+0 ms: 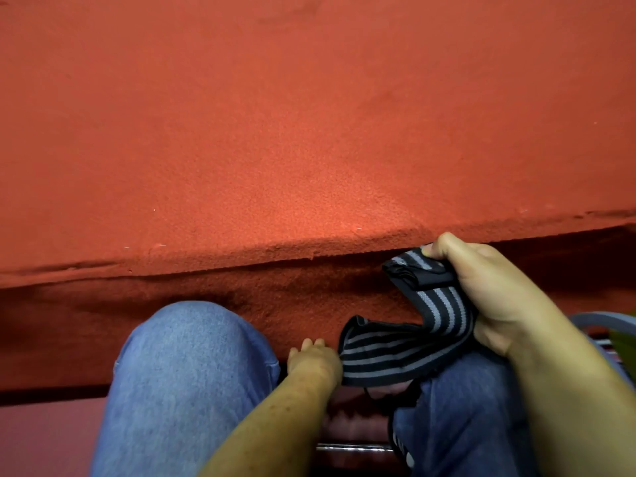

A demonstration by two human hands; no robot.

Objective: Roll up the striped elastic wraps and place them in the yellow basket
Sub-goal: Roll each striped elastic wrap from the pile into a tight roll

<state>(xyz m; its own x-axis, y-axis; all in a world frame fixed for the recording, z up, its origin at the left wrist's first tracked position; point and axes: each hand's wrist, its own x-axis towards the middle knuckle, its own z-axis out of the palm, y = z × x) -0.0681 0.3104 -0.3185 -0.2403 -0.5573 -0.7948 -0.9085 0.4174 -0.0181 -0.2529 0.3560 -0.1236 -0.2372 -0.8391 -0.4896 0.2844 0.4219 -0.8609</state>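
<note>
A black elastic wrap with grey stripes (389,356) hangs loose and unrolled over my right thigh. My right hand (488,297) grips its upper end at the table's front edge, thumb on top of the bunched fabric. The wrap bends down and left from there, and its lower fold lies against my left hand (311,359). That hand reaches down between my knees; its fingers point away and I cannot tell whether they hold the wrap. A tail of the wrap drops below my right knee. The yellow basket is out of view.
A table covered in red felt cloth (309,132) fills the upper frame, its front edge running just above my hands. My knees in blue jeans (186,373) are below it. A grey curved chair arm (599,321) and a green scrap sit at the right edge.
</note>
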